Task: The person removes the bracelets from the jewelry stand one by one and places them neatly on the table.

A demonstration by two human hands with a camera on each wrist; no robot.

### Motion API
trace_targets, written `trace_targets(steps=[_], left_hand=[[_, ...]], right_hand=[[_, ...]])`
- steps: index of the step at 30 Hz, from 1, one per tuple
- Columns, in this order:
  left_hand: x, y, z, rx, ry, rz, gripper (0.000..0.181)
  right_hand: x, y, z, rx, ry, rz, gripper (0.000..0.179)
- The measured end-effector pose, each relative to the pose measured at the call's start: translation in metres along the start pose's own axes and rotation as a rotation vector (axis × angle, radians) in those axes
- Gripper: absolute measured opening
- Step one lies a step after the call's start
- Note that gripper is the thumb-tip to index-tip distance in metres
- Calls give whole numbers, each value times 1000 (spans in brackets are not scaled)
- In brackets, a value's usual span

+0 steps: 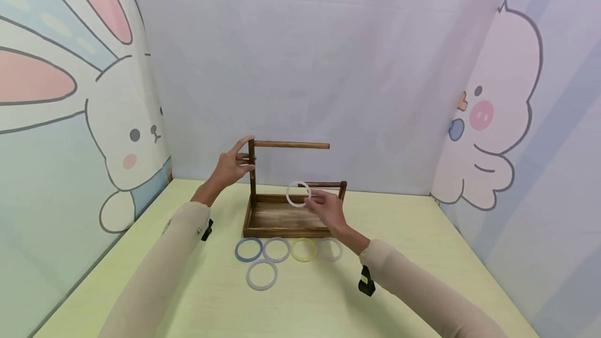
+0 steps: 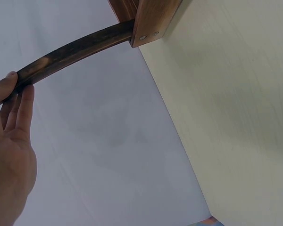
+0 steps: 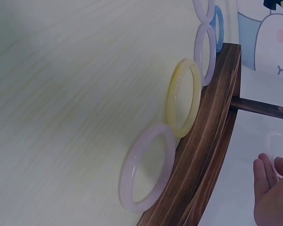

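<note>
A dark wooden stand has a tray base, a tall post with a long upper rod, and a shorter lower rod at the right. My left hand grips the post near its top; the left wrist view shows thumb and fingers on either side of the wood. Between thumb and fingertips my right hand pinches a whitish bangle, held up over the tray near the lower rod's free end. In the right wrist view this bangle is faint against the backdrop.
Along the tray's front lie a blue bangle, a lavender bangle, a yellow bangle and a pale pink bangle. Another pale bangle lies nearer me. Cloth walls enclose the table at back and sides.
</note>
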State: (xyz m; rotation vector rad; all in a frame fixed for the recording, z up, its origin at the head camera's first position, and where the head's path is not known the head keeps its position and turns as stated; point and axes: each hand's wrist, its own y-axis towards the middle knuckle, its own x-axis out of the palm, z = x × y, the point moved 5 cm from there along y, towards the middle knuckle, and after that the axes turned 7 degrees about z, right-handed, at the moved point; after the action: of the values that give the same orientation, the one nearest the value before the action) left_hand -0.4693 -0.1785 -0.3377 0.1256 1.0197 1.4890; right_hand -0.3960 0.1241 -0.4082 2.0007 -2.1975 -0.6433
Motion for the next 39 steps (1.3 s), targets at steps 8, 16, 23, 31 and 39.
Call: trace_targets(steps=[8, 16, 23, 31, 39], left_hand=[[2, 0, -1, 8, 14, 4, 92], [-1, -1, 0, 0, -11, 0, 92], [1, 1, -2, -11, -8, -4, 92], [1, 2, -2, -4, 0, -2, 92], [1, 3, -1, -10, -6, -1, 92]], right_hand=[[0, -10, -3, -31, -86, -90, 34], [-2, -25, -6, -52, -139, -172, 41], [-6, -36, -3, -41, -112, -210, 41], [-6, -51, 5, 33, -48, -288, 41], [-3, -69, 7, 9, -22, -404, 41]])
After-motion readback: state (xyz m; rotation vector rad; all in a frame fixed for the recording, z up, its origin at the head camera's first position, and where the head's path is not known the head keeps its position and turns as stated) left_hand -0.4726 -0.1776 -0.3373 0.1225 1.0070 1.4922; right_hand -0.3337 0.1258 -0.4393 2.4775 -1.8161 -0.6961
